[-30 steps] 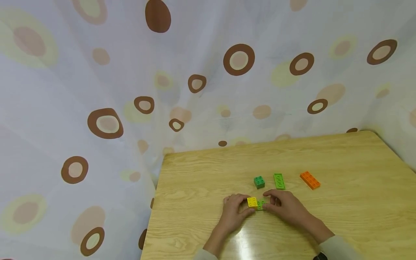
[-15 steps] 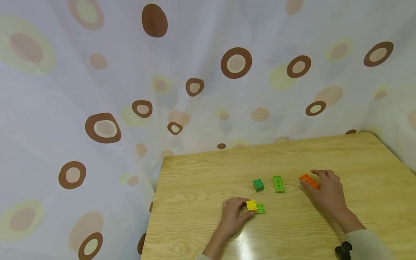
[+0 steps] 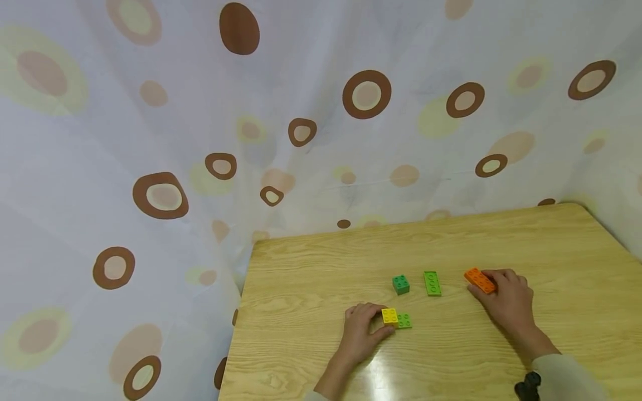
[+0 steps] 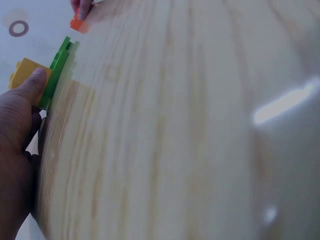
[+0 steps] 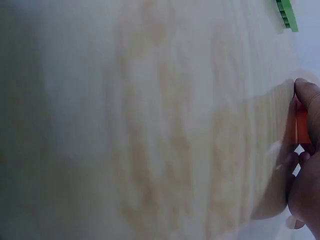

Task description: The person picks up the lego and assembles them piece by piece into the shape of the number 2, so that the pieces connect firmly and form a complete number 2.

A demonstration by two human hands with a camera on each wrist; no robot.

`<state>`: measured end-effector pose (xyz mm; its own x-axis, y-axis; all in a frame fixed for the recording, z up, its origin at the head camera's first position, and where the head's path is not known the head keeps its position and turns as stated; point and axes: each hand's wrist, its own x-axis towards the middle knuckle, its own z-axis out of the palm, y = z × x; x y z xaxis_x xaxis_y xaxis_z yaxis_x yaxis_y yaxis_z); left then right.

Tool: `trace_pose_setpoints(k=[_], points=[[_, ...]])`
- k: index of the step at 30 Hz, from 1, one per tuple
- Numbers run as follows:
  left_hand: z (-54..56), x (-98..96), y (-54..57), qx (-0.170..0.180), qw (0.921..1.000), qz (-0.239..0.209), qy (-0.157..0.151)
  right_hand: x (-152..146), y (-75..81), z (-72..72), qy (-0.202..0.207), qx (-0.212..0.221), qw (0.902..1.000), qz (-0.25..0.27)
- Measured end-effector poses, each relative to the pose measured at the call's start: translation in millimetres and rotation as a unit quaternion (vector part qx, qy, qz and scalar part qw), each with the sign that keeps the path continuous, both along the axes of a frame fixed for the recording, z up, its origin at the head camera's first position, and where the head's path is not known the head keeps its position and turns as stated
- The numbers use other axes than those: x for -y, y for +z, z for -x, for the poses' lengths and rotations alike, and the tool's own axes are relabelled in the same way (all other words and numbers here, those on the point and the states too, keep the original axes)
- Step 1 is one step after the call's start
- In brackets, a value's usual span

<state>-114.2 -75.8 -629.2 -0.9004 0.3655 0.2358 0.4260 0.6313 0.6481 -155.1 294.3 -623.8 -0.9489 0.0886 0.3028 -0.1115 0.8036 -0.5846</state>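
Note:
My left hand (image 3: 359, 334) pinches a square yellow building brick (image 3: 389, 317) between thumb and fingers. That brick sits on one end of a thin light-green plate (image 3: 404, 321), whose bare studs show on the right. In the left wrist view the thumb lies against the side of the yellow brick (image 4: 31, 73), with the green plate (image 4: 60, 72) under it. Over to the right, my right hand (image 3: 509, 303) grips a long orange brick (image 3: 480, 280) by its near right end, thumb on the near side. The right wrist view shows only a sliver of the orange brick (image 5: 303, 125) behind the thumb.
A dark-green square brick (image 3: 400, 284) stands behind the yellow one. Beside it lies a second light-green plate (image 3: 432, 283), hollow side up. All rest on a wooden table (image 3: 311, 278), with a spotted curtain (image 3: 321, 184) along its back and left edges.
My right hand has left the light-green plate, moved right to the orange brick and closed its fingers on it. The left hand has stayed at the yellow brick.

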Motion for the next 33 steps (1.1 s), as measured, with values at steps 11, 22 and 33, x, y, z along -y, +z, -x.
trace_pose_setpoints(k=[11, 22, 33], points=[[0.2, 0.2, -3.2, 0.013, 0.9998, -0.012, 0.002, -6, -2.3, 0.4, 0.022, -0.006, 0.9997, -0.008], [2.2, 6.3, 18.8, 0.085, 0.9923, -0.088, -0.02, 16, 33.3, -6.9, 0.094, 0.0, 0.9948, 0.04], [5.8, 9.2, 38.8, 0.118, 0.9871, -0.104, -0.033, 71, 66.7, -21.8, 0.192, -0.021, 0.9794, 0.058]])
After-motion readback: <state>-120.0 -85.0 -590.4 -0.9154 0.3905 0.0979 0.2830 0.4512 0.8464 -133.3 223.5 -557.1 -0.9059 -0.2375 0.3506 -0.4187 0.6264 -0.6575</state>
